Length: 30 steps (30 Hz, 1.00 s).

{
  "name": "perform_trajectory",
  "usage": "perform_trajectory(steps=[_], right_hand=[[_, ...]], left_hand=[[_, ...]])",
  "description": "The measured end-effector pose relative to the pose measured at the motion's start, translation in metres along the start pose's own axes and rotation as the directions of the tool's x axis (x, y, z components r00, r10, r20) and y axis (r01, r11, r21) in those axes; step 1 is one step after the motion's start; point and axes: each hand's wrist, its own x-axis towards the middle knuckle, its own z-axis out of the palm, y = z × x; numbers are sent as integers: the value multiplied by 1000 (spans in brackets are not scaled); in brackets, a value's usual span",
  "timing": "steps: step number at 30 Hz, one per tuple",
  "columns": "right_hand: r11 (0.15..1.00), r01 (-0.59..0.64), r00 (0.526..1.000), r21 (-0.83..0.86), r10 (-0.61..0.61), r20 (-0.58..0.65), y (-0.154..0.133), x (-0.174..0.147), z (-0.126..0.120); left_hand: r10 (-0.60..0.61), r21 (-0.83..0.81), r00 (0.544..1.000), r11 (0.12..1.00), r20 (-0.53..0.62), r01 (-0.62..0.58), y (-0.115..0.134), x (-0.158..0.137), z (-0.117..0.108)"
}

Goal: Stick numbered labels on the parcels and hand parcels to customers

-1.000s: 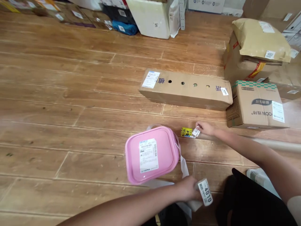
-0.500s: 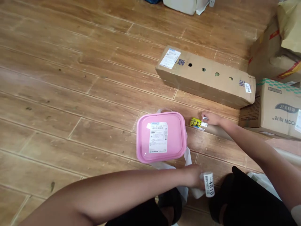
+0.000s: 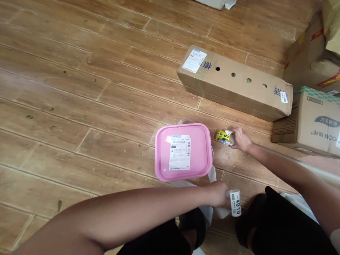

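My left hand is closed around a roll of white labels; the outermost label reads 4010. My right hand grips the right end of a small yellow package with black print, low over the floor. A small white sticker lies against the top of that package by my fingers. Left of the package stands a pink lidded box, a printed shipping label on its lid. White strip material shows under and beside the pink box.
A long carton with round holes lies beyond my right hand. More cartons stand at the right, a larger one behind. My feet are at the bottom. Wooden floor with bits of debris spreads left.
My right hand's fingers have opened wider around the package's end, and the package has tilted slightly. The sticker now rests at its top edge. My left hand keeps the label roll, hardly moved.
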Motion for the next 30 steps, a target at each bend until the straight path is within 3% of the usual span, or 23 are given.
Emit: perform_trajectory(steps=[3, 6, 11, 15, 16, 18, 20, 22, 23, 25, 28, 30], right_hand=[[999, -29, 999, 37, 30, -26, 6, -5, 5], [987, -61, 998, 151, 64, -15, 10, -5, -7], [862, -205, 967, 464, 106, 231, 0, -14, -35], [778, -349, 897, 522, 117, 425, -17, -24, -47], [766, -375, 882, 523, 121, 455, -21, -26, -49], [745, -404, 862, 530, 117, 493, -25, -29, -57], [724, -409, 855, 556, 91, 510, -27, -33, -68], [699, -395, 853, 596, 39, 520, -27, -37, -83], [684, -383, 855, 621, 8, 519, -28, -38, -91], [646, -349, 861, 679, -65, 504, -29, -41, -108], [574, -323, 861, 753, -153, 486, -32, -43, -129], [539, -331, 853, 775, -180, 490, -35, -44, -138]], left_hand=[[-80, 83, 995, 994, 58, 75, 6, 1, -5], [-130, 198, 986, 974, 108, 107, 12, 1, -16], [72, 485, 997, 872, 11, -68, 13, 6, -29], [183, 666, 981, 725, 62, -178, 11, 19, -27], [178, 647, 981, 741, 70, -181, 11, 23, -26], [113, 495, 994, 863, 16, -106, 13, 28, -26], [-20, 215, 994, 976, -109, 43, 16, 31, -27], [-152, -93, 962, 987, -226, 134, 18, 30, -30], [-170, -220, 951, 969, -259, 114, 18, 28, -32], [-104, -396, 938, 917, -331, -38, 19, 24, -37], [14, -497, 859, 811, -512, -309, 20, 18, -48], [54, -519, 839, 763, -542, -384, 23, 15, -59]])
